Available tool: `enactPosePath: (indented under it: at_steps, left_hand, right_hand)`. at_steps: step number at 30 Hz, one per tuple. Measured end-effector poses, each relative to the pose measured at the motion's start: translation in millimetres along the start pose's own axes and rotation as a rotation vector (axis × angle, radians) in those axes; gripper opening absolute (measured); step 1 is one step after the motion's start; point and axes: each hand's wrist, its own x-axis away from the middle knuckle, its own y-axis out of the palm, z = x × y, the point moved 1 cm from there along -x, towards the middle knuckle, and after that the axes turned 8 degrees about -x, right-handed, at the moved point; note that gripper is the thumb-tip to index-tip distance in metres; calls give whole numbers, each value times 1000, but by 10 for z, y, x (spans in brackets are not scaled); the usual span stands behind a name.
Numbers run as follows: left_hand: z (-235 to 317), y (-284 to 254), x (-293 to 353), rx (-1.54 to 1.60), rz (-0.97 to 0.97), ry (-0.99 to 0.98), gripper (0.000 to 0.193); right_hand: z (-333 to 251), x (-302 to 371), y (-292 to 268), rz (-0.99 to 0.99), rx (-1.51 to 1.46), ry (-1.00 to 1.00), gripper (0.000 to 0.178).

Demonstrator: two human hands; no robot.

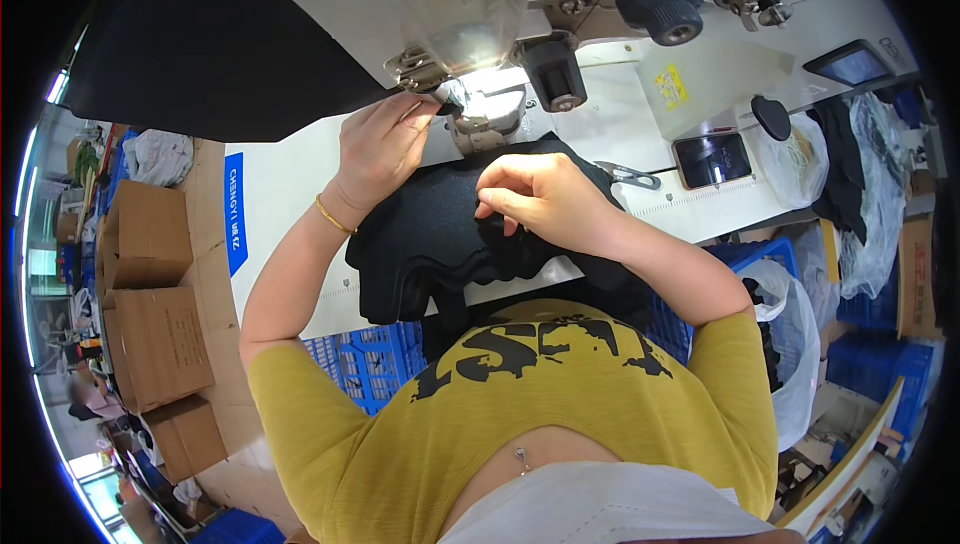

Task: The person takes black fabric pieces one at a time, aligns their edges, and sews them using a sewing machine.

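A sewing machine [490, 122] stands in front of me, its lamp lighting the needle area. My left hand [385, 144] is up beside the presser foot, thumb and fingers pinched together. A small dark bit shows at those fingertips, but its kind is unclear. Black fabric [420, 219] lies in a loose stack on the white table between my arms, its near edge wavy and hanging toward my lap. Over it, my right hand [545, 199] is curled, with thumb and index fingertips close together at the cloth. The grip of that hand is partly hidden.
Thread snips [628, 176] and a phone [712, 160] lie on the white table [290, 184] to the right of the fabric. Blue baskets [365, 364] stand below the front edge. Cardboard boxes [160, 344] line the left; plastic bags [790, 344] hang at right. A large black shape [210, 44] covers the upper left.
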Motion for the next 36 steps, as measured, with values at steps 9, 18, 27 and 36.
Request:
enactPosePath:
  at_steps: [9, 18, 27, 36]
  left_hand:
    - [-491, 32, 636, -173, -405, -525, 17]
    - [446, -1038, -271, 703, -557, -1036, 71]
    - [288, -545, -338, 1051, -688, -1244, 26]
    - [189, -355, -302, 698, -568, -1212, 14]
  right_hand:
    - [-18, 12, 49, 7, 46, 3, 16]
    - [-389, 220, 675, 103, 908, -1144, 42]
    - [-78, 243, 304, 56, -496, 157, 21]
    - [-78, 48, 264, -41, -694, 160, 24]
